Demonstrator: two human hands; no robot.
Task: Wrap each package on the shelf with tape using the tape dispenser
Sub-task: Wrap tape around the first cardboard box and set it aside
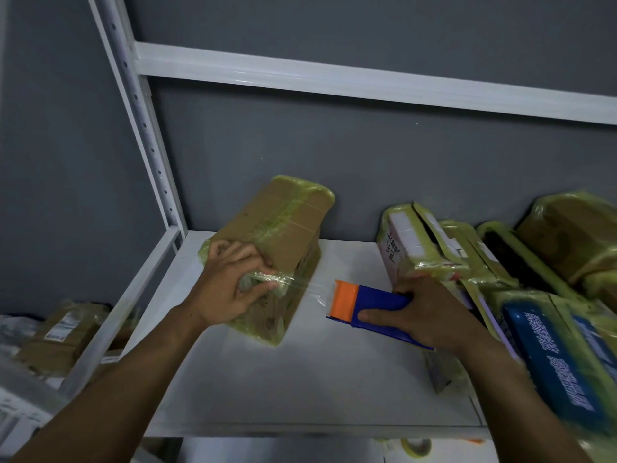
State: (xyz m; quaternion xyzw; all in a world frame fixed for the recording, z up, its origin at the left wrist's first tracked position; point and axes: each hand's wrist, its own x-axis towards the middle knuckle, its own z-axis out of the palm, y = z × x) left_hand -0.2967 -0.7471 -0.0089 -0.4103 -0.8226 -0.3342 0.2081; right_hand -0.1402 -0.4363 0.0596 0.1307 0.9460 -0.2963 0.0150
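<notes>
A long brown cardboard package (283,222) wrapped in yellowish tape lies on the white shelf (300,379), left of centre. My left hand (230,285) grips its near end, thumb and fingers pressing the tape end against the box. My right hand (430,315) holds a blue tape dispenser (374,312) with an orange front, just right of the package. A clear strip of tape (307,289) stretches from the dispenser to the box under my left fingers.
Several taped packages (434,252) crowd the right side of the shelf, one with a blue printed face (561,359). A white upright post (140,128) and crossbar (334,78) frame the shelf. More parcels (60,335) sit lower left. A tape roll (415,447) lies below.
</notes>
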